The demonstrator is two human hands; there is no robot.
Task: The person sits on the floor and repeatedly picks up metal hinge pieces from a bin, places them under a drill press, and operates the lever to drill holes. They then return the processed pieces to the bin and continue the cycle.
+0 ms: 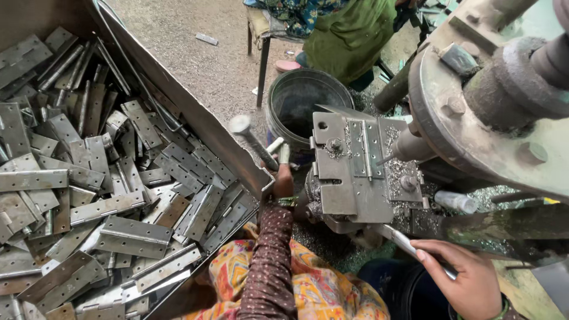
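Floor: rough grey concrete point(195, 53), littered with metal swarf near the machine. Workshop setting. A large open metal bin point(195, 127) fills the left side, heaped with grey steel butt hinges point(127, 234), folded and unfolded, lying at all angles. A dark empty bucket point(305, 101) stands just beyond the machine. Behind it another person in green clothing point(349, 32) sits on a stool; only the lower body shows.

Work piece: one flat hinge point(363, 148), opened out, lies in the steel fixture point(355, 178) of a drilling machine point(492, 101). Its knuckle runs vertically in view; small holes show along both leaves. Shavings are scattered over the fixture top. The spindle tip point(396, 151) sits just beside the hinge's right edge.

Left hand point(283, 178): at the fixture's left side beside a round-knobbed lever point(252, 139). Fingers mostly hidden; grip cannot be told.

Right hand point(465, 272): closed around a flat metal handle point(409, 246) projecting from below the fixture.

Machine top cut off by frame edge.
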